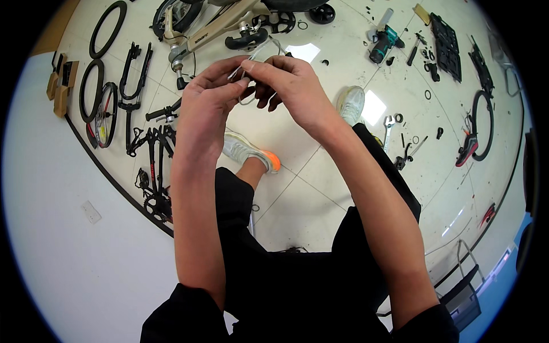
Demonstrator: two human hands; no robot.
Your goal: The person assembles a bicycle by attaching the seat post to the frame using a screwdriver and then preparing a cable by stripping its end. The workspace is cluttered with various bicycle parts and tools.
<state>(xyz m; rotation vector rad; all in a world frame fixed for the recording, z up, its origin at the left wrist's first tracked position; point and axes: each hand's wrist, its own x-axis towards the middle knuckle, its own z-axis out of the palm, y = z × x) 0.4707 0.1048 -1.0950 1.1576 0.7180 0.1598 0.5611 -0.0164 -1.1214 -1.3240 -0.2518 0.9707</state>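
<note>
Head camera view: the left hand [211, 91] and the right hand [289, 86] come together, both clamped on a thin pale cable [258, 49], which runs between them and loops just beyond their grip. Beyond the hands lies a beige bike frame [213, 32]; left of the left hand, a black fork [130, 105]; right of the right hand, a green drill [384, 43] and, nearer, a pale shoe [351, 103].

Open floor [289, 143] below right hand [290, 80], between shoes [250, 150] — beige bike frame [220, 26] ahead, handlebar [156, 114] left
</note>
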